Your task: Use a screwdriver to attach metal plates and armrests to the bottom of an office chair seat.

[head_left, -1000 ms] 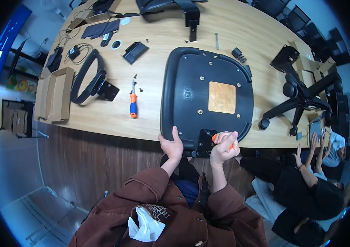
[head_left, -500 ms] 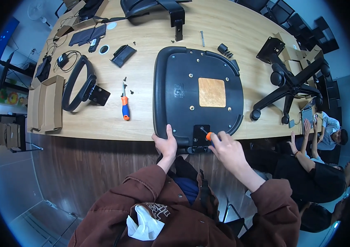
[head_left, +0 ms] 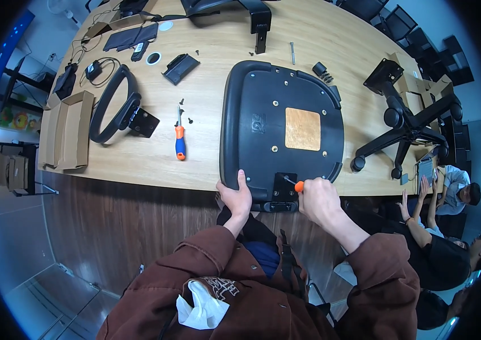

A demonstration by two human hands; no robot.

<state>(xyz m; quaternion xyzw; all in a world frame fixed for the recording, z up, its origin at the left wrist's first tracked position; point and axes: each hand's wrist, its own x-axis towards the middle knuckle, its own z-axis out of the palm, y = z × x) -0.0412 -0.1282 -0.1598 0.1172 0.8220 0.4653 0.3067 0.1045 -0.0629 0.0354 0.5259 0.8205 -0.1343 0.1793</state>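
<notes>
A black chair seat (head_left: 254, 150) lies underside up at the table's front edge, a square wooden panel (head_left: 302, 129) in its middle. My left hand (head_left: 237, 199) grips the seat's near left corner, thumb on top and fingers out of sight beneath. In my closed right hand (head_left: 321, 202) is an orange-tipped screwdriver (head_left: 300, 186), its handle mostly covered by my fingers. The shaft points left to the black metal bracket (head_left: 284, 187) on the seat's near edge; its tip is at an upper hole there.
To the left lie another screwdriver (head_left: 180, 141), loose screws, a looped black armrest (head_left: 117, 116) and an open cardboard box (head_left: 76, 133). A wheeled chair base (head_left: 404, 122) stands on the right. A long bolt (head_left: 292, 52) lies beyond the seat. People sit at the right.
My view has shifted, so the table's things appear farther right. My right hand has turned and its fingers wrap more fully round the screwdriver handle. The left hand keeps its hold.
</notes>
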